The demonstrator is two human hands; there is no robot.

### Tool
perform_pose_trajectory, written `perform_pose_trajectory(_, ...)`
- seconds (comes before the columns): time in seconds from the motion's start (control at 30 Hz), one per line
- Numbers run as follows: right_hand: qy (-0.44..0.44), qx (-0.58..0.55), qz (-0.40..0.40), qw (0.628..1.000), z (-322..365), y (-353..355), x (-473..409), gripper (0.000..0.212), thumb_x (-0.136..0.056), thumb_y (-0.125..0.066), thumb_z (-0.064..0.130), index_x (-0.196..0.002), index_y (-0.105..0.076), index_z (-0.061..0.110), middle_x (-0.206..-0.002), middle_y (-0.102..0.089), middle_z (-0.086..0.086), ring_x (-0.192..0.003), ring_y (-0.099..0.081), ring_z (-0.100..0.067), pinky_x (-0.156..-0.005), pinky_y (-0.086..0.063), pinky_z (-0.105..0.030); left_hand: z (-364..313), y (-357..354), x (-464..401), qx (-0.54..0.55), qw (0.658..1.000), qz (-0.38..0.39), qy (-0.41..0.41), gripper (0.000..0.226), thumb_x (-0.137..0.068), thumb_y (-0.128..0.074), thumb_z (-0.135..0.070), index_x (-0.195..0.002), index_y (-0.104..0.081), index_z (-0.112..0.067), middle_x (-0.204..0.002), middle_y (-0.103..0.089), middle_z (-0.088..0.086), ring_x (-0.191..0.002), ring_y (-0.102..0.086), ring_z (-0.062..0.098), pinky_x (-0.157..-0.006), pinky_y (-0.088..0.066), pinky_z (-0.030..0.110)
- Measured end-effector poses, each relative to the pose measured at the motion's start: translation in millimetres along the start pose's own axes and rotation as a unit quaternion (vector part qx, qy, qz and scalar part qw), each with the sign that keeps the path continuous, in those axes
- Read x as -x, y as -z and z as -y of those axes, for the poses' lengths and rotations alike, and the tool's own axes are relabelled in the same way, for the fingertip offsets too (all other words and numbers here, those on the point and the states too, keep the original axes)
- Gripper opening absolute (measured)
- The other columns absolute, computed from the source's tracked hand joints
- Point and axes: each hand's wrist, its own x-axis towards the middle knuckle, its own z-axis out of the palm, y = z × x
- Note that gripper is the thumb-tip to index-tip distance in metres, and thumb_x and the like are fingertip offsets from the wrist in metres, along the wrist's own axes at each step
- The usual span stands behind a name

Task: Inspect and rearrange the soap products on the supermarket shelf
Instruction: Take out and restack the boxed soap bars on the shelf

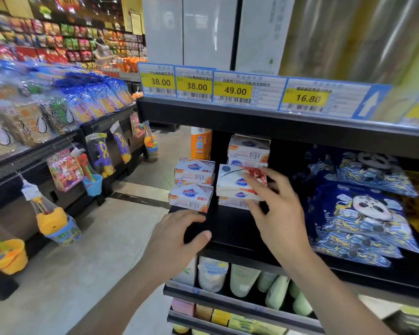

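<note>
Right hand (273, 209) pinches a white soap box (235, 183) with a red picture, thumb below and fingers on its right end, holding it in front of a stack of soap boxes (248, 147) on the black shelf (230, 228). Left hand (177, 235) rests at the shelf's front corner, fingers loosely curled, just below two stacked boxes (192, 186). Blue panda packs (363, 213) lie to the right.
</note>
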Motion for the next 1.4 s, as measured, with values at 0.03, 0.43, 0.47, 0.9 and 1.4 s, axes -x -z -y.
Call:
perform_pose_trajectory(0.03, 0.018, 0.002, -0.009, 1.000, 6.4, 3.9, 6.9, 0.056, -0.087, -0.078, 0.012, -0.137, -0.064, 0.032, -0.149, -0.047, 0.001, -0.121, -0.058, -0.026, -0.098, -0.051, -0.049, -5.4, 4.1, 0.3, 0.073, 0.997, -0.017, 0.019, 0.038, -0.095, -0.056, -0.058, -0.129, -0.062, -0.043, -0.128, -0.058, -0.030, -0.121, -0.049, -0.009, -0.108, -0.042, 0.028)
perform_pose_trajectory(0.43, 0.056, -0.054, -0.021, 0.997, 43.4, 18.0, 65.8, 0.063, -0.082, -0.082, 0.007, -0.135, -0.053, 0.024, -0.152, -0.034, -0.002, -0.122, -0.057, -0.018, -0.104, -0.046, -0.023, -61.1, 34.6, 11.8, 0.480, 0.861, 0.041, 0.165, 0.027, -0.095, -0.069, -0.018, -0.122, -0.069, -0.017, -0.110, -0.078, 0.008, -0.103, -0.075, 0.020, -0.090, -0.060, 0.040)
perform_pose_trajectory(0.47, 0.051, -0.062, -0.022, 0.996, 43.0, 20.6, 67.7, 0.065, -0.081, -0.083, 0.006, -0.134, -0.051, 0.023, -0.153, -0.032, -0.002, -0.122, -0.056, -0.015, -0.104, -0.042, -0.015, -60.4, 35.6, 14.0, 0.480, 0.861, 0.041, 0.161, 0.028, -0.094, -0.069, -0.017, -0.122, -0.068, -0.016, -0.110, -0.078, 0.008, -0.103, -0.075, 0.021, -0.091, -0.060, 0.040)
perform_pose_trajectory(0.9, 0.126, -0.056, -0.059, 0.989, 38.4, 30.8, 72.1, 0.049, -0.084, -0.075, -0.004, -0.123, -0.059, 0.020, -0.153, -0.047, 0.002, -0.126, -0.061, -0.021, -0.092, -0.056, -0.039, -57.7, 41.0, 28.2, 0.474, 0.867, 0.096, 0.116, 0.039, -0.090, -0.067, -0.027, -0.129, -0.065, -0.018, -0.115, -0.077, 0.006, -0.107, -0.074, 0.021, -0.087, -0.061, 0.034)
perform_pose_trajectory(1.4, -0.084, -0.229, 0.058, 0.968, 46.4, 41.3, 66.7, 0.041, -0.091, -0.069, 0.029, -0.130, -0.061, 0.038, -0.131, -0.060, 0.017, -0.116, -0.061, -0.016, -0.091, -0.055, -0.039, -31.7, 51.2, 32.8, 0.328, 0.944, 0.043, 0.013, 0.078, -0.089, -0.052, 0.024, -0.137, -0.057, -0.037, -0.140, -0.061, -0.018, -0.135, -0.052, 0.001, -0.104, -0.048, 0.029)
